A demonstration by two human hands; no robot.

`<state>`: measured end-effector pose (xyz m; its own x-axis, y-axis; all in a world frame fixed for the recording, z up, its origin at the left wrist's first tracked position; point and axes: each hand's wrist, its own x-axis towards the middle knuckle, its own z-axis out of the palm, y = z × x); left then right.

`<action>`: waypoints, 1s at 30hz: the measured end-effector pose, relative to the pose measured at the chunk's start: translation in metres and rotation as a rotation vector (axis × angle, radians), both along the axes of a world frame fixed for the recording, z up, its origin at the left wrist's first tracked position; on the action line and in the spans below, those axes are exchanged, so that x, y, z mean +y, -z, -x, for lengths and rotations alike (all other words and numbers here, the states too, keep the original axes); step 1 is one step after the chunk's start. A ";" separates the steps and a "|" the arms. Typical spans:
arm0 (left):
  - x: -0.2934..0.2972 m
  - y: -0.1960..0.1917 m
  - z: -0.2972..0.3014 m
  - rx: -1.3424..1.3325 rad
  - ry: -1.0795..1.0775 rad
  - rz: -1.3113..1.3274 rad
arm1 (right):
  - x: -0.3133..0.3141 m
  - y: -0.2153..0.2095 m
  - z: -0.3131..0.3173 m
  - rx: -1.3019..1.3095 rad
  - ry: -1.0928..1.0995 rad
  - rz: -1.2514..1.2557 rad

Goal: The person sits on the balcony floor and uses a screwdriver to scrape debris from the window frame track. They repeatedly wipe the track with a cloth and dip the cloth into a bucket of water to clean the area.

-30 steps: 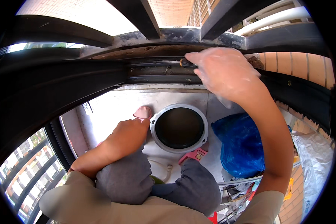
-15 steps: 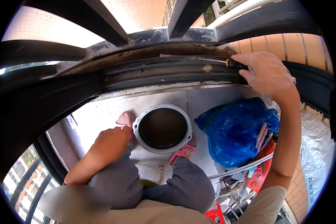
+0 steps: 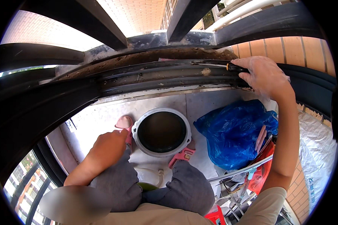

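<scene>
My right hand (image 3: 264, 77), in a thin clear plastic glove, is closed round the black handle of a screwdriver (image 3: 237, 68) with a yellow ring. Its metal shaft points left and lies along the dirty dark window track (image 3: 154, 75), the tip near the middle of the frame. A pale clump of dirt (image 3: 205, 71) sits in the track just below the shaft. My left hand (image 3: 108, 149) looks bare and rests on my left knee, its fingers curled in and partly hidden.
A pale-rimmed bucket (image 3: 136, 138) of murky dark water stands between my feet. Right of it lies a blue plastic bag (image 3: 229, 138), beside a rack with red and metal items (image 3: 248, 183). Dark metal bars (image 3: 191, 20) cross beyond the track. A white sack (image 3: 317, 150) lies far right.
The view has shifted slightly. My right hand and the screwdriver have barely moved along the track, and my left hand stays on the knee.
</scene>
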<state>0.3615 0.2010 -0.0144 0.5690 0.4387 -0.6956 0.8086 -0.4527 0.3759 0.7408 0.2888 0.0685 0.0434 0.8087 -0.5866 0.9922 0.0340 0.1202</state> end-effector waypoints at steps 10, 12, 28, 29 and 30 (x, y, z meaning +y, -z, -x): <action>0.015 -0.002 -0.014 -0.273 -0.298 -0.027 | 0.014 0.028 0.028 0.289 -0.009 0.033; 0.021 0.008 -0.015 -0.478 -0.430 -0.113 | 0.014 0.034 0.032 0.291 -0.083 0.014; 0.078 0.055 -0.024 -0.693 -0.787 -0.181 | 0.031 0.028 0.045 0.269 -0.086 0.075; 0.079 0.058 -0.023 -0.692 -0.787 -0.176 | 0.032 0.028 0.043 0.237 -0.083 0.071; 0.081 0.058 -0.024 -0.696 -0.770 -0.182 | 0.031 0.028 0.039 0.247 -0.068 0.077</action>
<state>0.3851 0.2815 -0.0728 0.3408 0.9164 -0.2098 0.5336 -0.0048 0.8457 0.7015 0.3200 0.0401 -0.1614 0.7574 -0.6327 0.9863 0.1011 -0.1306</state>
